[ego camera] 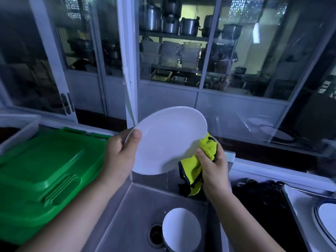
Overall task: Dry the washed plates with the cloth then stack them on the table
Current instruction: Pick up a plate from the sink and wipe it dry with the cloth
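Gripping the plate [169, 140], left hand [120, 153]; cloth [196, 168] in right hand [214, 168].

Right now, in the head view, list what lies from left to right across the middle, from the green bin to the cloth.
green bin → left hand → white plate → yellow cloth → right hand. The left hand grips the plate's left rim; the right hand presses the cloth against its right edge.

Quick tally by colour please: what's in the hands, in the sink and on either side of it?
White: 3, held plate, bowl in the sink, blue-rimmed plate at right
Green: 1, crate at left
Yellow-green: 1, cloth in the right hand
Total: 5
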The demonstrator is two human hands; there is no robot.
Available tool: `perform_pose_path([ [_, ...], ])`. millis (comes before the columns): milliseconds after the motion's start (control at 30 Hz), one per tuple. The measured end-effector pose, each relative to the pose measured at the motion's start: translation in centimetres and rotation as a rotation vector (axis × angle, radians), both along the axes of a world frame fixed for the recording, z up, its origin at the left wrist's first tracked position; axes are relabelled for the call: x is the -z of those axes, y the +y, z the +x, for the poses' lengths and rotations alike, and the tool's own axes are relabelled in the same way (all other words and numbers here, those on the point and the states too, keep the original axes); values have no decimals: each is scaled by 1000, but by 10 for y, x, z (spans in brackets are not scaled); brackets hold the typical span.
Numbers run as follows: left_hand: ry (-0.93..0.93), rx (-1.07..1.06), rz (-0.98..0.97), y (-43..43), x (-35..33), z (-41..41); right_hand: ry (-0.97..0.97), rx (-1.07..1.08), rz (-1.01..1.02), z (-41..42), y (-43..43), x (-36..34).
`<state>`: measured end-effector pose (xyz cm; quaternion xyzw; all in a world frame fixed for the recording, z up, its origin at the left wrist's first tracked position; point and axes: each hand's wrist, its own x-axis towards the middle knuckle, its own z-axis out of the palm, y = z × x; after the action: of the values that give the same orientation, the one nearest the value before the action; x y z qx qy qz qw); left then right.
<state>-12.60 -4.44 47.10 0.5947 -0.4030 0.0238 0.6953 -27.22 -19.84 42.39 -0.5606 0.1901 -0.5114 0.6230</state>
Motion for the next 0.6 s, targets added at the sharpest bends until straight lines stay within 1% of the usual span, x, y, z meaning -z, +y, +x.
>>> perform_pose_path([
  [100, 86, -16, -46, 2, -7, -4, 89, 82, -119, 0, 1, -16],
  [167, 183, -14, -84, 1, -9, -3, 154, 183, -237, 1, 3, -30],
  [233, 273, 2, -102, -2, -12, 1, 171, 354, -434, 4, 5, -45],
  [300, 295, 11, -85, -5, -14, 2, 214, 504, -687, 10, 8, -55],
  [400, 290, 38, -50, -11, -18, 5, 448, 647, -966, 26, 11, -64],
  [467, 304, 50, -49, -13, -21, 10, 536, 670, -1055, 39, 14, -70],
  [533, 329, 45, -53, -15, -25, 14, 567, 602, -1161, 52, 23, -81],
  [600, 367, 61, -49, -18, -30, 19, 542, 510, -1315, 68, 36, -90],
])
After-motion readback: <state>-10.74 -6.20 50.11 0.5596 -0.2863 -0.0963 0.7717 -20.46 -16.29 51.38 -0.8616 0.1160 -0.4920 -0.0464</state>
